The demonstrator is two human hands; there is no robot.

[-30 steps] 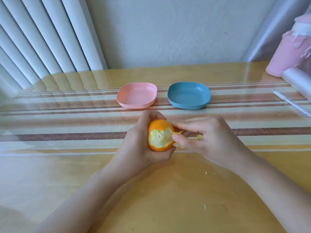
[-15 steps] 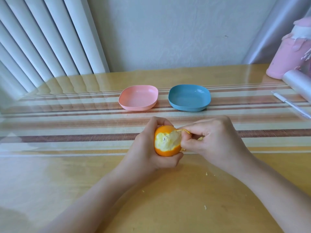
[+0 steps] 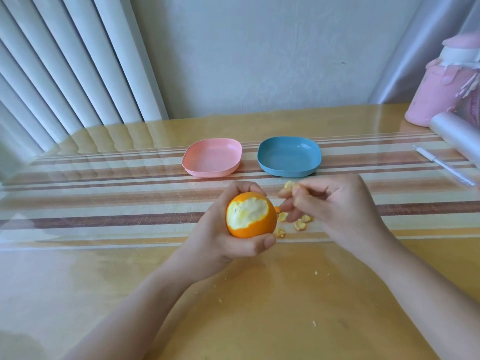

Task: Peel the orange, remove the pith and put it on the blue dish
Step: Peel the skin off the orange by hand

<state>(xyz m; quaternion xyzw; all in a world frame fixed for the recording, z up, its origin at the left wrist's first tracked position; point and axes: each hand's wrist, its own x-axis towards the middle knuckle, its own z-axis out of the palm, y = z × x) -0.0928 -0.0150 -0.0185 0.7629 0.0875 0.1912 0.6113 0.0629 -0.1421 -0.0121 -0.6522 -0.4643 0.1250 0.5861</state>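
- The left grip point(image 3: 215, 229) is wrapped around the orange point(image 3: 250, 215) just above the tabletop point(image 3: 259, 313), thumb under the fruit and fingers over its far side; a broad patch of white pith faces the camera, ringed by rind not yet removed.
- The right grip point(image 3: 335, 206), just to the right of the fruit, has its fingers curled and pinches a scrap of peel point(image 3: 288, 185) at its motion-blurred fingertips.
- More peel pieces point(image 3: 300, 224) lie on the surface between the two grips, below the right grip's fingers; pale crumbs dot the glossy wood nearer the camera.
- The blue dish point(image 3: 289, 157) sits beyond the right grip, holding nothing; a pink dish point(image 3: 212, 158) stands just beside it, beyond the left grip.
- Both dishes rest on a striped runner point(image 3: 104, 203) of cream, tan and brown under a clear, reflective cover.
- Far to the right of the right grip lie a white pen point(image 3: 441, 165), a roll of clear film point(image 3: 457, 131) and a pink container point(image 3: 439, 94).
- White vertical blinds point(image 3: 65, 61) hang beyond the left grip; a pale textured wall point(image 3: 259, 48) closes the back.
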